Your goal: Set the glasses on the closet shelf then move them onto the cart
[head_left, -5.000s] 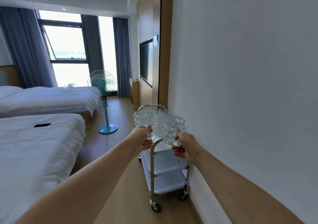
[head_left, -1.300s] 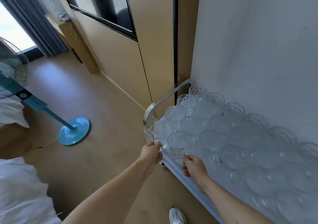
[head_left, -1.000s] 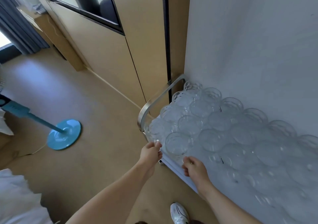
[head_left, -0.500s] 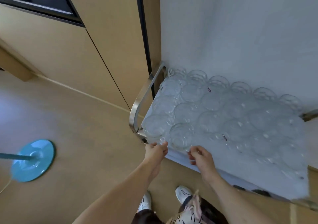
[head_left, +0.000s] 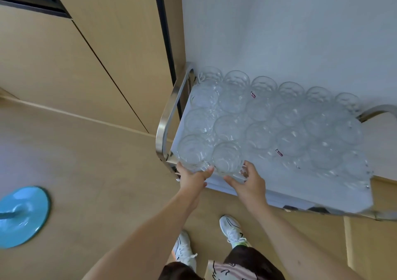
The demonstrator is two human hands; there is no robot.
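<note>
A: Where are the glasses?

B: On the cart's top shelf [head_left: 279, 185], packed in rows rim to rim against the white wall [head_left: 300, 32]. The 2 nearest the front left corner are the ones being handled: the corner glass [head_left: 193, 150] and the glass beside it [head_left: 227, 156].

A: And the hands?

B: The left hand [head_left: 192, 178] has its fingers curled round the near side of the corner glass, by the cart's steel handle [head_left: 169, 116]. The right hand [head_left: 249, 182] cups the base of the glass beside it, thumb to the left and fingers spread to the right. Both glasses stand upright on the shelf.

A: Anything else nearby?

B: White sneakers [head_left: 231, 230] on the wooden floor [head_left: 86, 161], a teal fan base [head_left: 21, 215] at the left, and tan wall panels [head_left: 86, 43] behind.
</note>
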